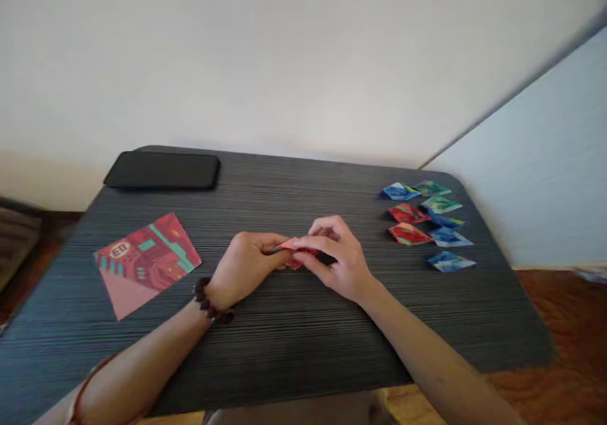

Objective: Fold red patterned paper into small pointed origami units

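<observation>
Between my two hands, just above the middle of the table, is a small piece of folded red paper (294, 263). My left hand (253, 264) pinches its left end between thumb and fingers; a dark bead bracelet circles that wrist. On the other side, my right hand (339, 257) is closed on the right part of the paper, thumb below and fingers above. The fingers cover much of the paper, so its full shape is hidden. Left of my left hand lies a flat red patterned sheet of paper (154, 257) with teal marks and a plain pink strip.
Several folded paper pieces, such as a red one (408, 233) and a blue one (450, 261), sit at the right of the dark table (284, 336). A black rectangular case (161, 171) lies at the back left. A white wall (294, 64) rises behind the table.
</observation>
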The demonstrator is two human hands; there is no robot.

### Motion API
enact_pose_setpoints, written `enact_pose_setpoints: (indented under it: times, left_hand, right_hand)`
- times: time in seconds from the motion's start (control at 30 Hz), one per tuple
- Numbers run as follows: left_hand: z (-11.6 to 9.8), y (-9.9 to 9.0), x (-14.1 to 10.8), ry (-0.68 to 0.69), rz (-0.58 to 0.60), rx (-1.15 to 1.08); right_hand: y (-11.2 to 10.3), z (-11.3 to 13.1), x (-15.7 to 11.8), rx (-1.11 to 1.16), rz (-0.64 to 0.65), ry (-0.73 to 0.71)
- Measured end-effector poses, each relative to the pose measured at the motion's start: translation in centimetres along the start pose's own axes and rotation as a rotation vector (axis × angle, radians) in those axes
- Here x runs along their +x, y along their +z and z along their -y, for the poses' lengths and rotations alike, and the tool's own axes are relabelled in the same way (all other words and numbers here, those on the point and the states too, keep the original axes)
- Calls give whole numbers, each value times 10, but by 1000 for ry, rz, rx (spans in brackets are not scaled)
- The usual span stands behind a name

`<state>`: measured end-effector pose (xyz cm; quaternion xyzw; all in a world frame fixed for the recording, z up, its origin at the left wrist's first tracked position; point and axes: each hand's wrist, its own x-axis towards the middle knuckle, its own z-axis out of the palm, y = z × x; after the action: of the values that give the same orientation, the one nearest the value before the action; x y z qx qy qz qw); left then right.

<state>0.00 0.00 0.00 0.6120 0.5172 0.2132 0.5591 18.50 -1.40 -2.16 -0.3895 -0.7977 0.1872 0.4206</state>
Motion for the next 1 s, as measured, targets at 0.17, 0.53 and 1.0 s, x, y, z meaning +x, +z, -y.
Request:
enact_pose_setpoints:
  times: [0.17, 0.53, 1.0]
  left_hand:
    - [2, 2, -2, 25, -24, 9]
    - [2, 8, -5, 179, -131, 117]
    - [3, 6, -4, 176, -84, 99]
  right_hand:
    - [1, 1, -1, -4, -10, 20]
    - [0, 7, 4, 71, -28, 109]
    - [0, 11, 6, 178, -46, 302]
